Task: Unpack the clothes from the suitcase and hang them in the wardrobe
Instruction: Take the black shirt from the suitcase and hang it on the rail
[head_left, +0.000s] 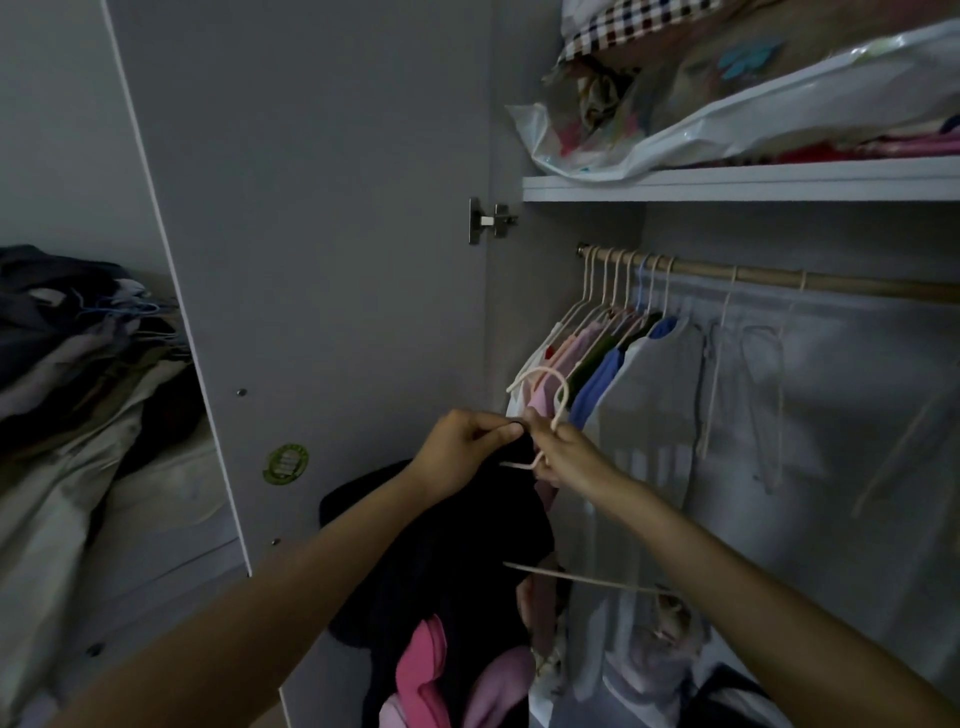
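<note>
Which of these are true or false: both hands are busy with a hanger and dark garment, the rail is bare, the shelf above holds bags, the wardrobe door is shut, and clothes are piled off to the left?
1. Both hands work on one hanger and a dark garment. True: the left hand pinches the dark garment and the right hand grips the hanger.
2. The rail is bare. False: the rail already carries a row of hung clothes at its left end.
3. The shelf above the rail holds bags. True: a plastic bag lies on the shelf.
4. The wardrobe door is shut. False: the door stands open.
5. Clothes are piled at the left. True: a pile lies there.
</note>
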